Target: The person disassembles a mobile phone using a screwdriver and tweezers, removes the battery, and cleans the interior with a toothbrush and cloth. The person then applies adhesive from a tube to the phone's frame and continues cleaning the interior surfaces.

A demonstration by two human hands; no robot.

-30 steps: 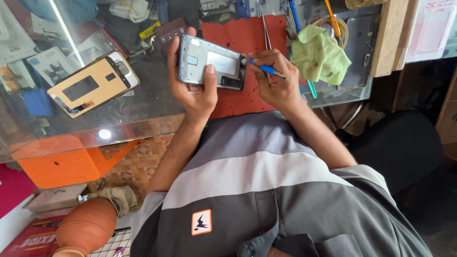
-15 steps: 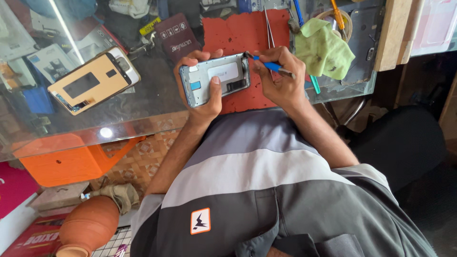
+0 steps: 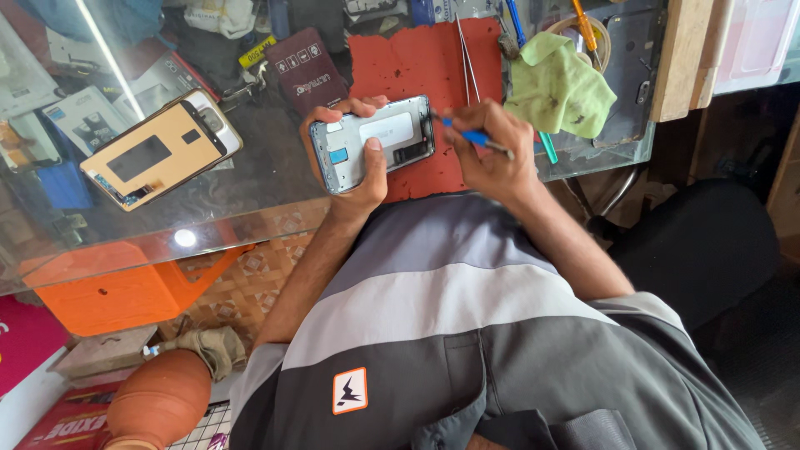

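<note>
Glass forms the tabletop [image 3: 250, 208] of this cluttered repair bench, with an orange stool and a clay pot [image 3: 158, 404] visible on the floor through and below it. Far left on the glass lies a gold phone back panel [image 3: 158, 150], face up and well apart from the work. Further right a dark red booklet [image 3: 308, 71] rests at the edge of the red work mat [image 3: 417, 58], on which thin tweezers [image 3: 468, 58] lie pointing away from the person. Over the near part of that mat the left hand [image 3: 354, 162] is clamped on an opened phone frame [image 3: 371, 142], fingers curled around its far edge and thumb pressed across its inner face, holding it lifted just above the mat and tilted towards the camera. The right hand [image 3: 492, 154] is closed in a pencil grip on a small blue-handled screwdriver [image 3: 467, 135], whose tip meets the right end of the frame. To do this step well, I judge the left thumb should keep the frame from twisting while the tool stays in line with the screw or seam, so the tip does not skid over the exposed parts; light pressure and small turns seem wise. Bracing the wrists against the glass edge would steady both hands. Whether the tip is seated cannot be told. Right of the hands a green cloth [image 3: 558, 87] lies crumpled over other tools, near enough to catch loose parts.
</note>
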